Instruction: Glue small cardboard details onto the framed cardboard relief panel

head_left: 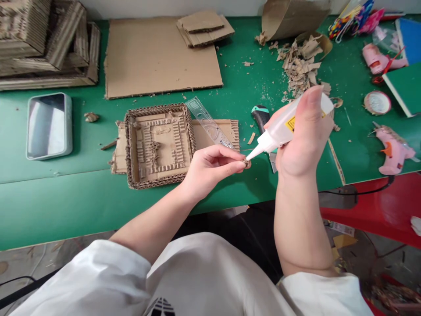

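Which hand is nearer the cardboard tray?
Left: the left hand is by the near right corner of the cardboard tray; the right hand is farther right, holding the bottle.

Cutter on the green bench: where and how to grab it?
I'd take the cutter by its black, green-trimmed far end, from above left. That end is exposed; the metal end points toward the person, and the right hand and bottle crowd its right side.

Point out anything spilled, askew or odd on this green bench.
Torn cardboard scraps lie loose at the back right, with crumbs scattered around, so that area looks messy. The clear ruler sits askew, angled beside the cardboard tray. I see no spilled liquid.
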Demonstrator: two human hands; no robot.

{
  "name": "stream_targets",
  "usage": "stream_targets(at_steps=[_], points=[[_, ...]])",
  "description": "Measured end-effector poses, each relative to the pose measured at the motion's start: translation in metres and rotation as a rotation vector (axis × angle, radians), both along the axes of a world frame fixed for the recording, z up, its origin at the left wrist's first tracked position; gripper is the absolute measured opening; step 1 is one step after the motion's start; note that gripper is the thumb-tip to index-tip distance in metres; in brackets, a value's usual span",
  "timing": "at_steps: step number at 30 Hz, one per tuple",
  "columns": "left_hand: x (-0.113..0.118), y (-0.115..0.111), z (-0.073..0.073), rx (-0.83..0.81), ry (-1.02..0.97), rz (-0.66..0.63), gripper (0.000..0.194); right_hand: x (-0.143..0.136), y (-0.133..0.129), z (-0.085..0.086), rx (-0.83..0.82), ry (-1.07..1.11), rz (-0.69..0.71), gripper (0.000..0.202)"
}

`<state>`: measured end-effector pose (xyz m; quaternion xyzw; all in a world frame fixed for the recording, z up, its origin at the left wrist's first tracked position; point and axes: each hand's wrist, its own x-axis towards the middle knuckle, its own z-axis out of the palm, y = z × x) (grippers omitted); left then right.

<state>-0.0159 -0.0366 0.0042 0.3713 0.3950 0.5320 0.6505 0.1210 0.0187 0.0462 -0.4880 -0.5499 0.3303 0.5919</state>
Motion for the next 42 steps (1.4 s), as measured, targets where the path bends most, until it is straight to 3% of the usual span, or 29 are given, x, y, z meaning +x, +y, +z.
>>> stream_targets(at_steps=[5,11,19,30,37,42], points=[[0.0,0.0,0.0,-0.004,-0.004,0.005,0.015,-0.001,0.001,0.0,0.001,0.003,-0.035,0.05],[0.0,0.001,-0.001,0.011,-0.015,-0.01,0.013,-0.004,0.0,0.002,0.04,0.063,0.018,0.049],[-0.001,0.001,-0.002,-0.003,0.004,-0.003,0.015,-0.003,0.002,0.001,0.024,0.054,-0.066,0.046],[-0.002,0.002,-0.004,-0.002,-0.062,-0.013,0.014,-0.002,0.007,-0.007,0.125,0.097,-0.008,0.048],[-0.001,0.002,-0.004,0.004,-0.083,-0.025,0.013,-0.002,0.008,-0.01,0.132,-0.034,-0.065,0.046],[-0.001,0.002,-0.003,0.008,-0.092,-0.031,0.012,-0.002,0.008,-0.01,0.142,0.022,-0.035,0.045]])
